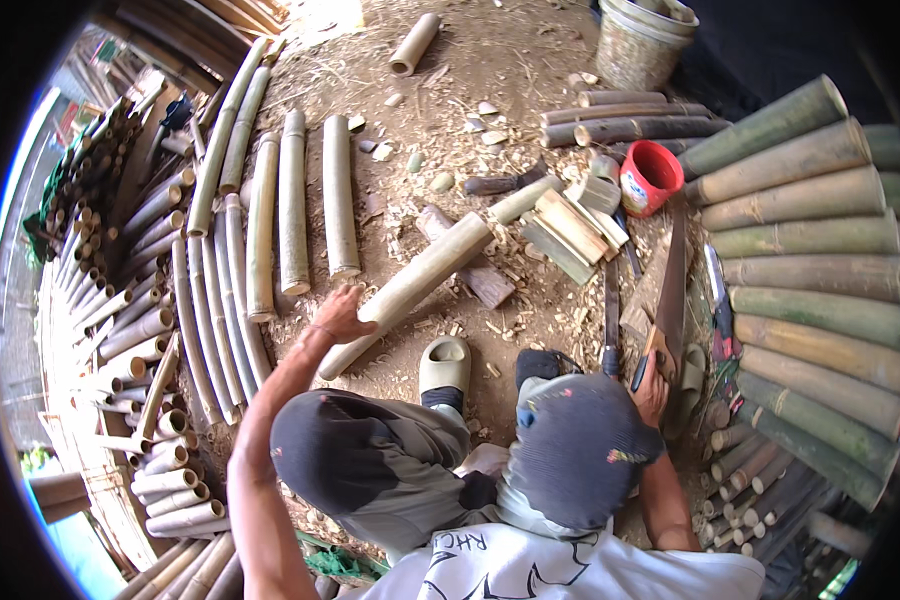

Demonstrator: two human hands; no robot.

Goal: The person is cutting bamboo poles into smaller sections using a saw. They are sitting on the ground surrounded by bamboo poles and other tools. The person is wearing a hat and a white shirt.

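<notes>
A thick pale bamboo piece (425, 283) lies at a slant in front of my feet, its far part over a flat wooden block (485, 283). My left hand (342, 315) is at its near left side, fingers apart, the thumb reaching to the bamboo; I cannot tell whether it touches. My right hand (652, 388) is closed round the handle of a hand saw (674, 290), low beside my right knee. The saw's long blade points away from me. Left of the saw lies a long knife (611, 310) on the ground.
Cut bamboo lengths (340, 200) lie at the left, with more stacked behind. Thick green bamboo (810, 240) lines the right. A red container (652, 178), split bamboo pieces (570, 232), a dark-handled tool (507, 180) and a dirty white bucket (645, 45) stand or lie ahead among wood chips.
</notes>
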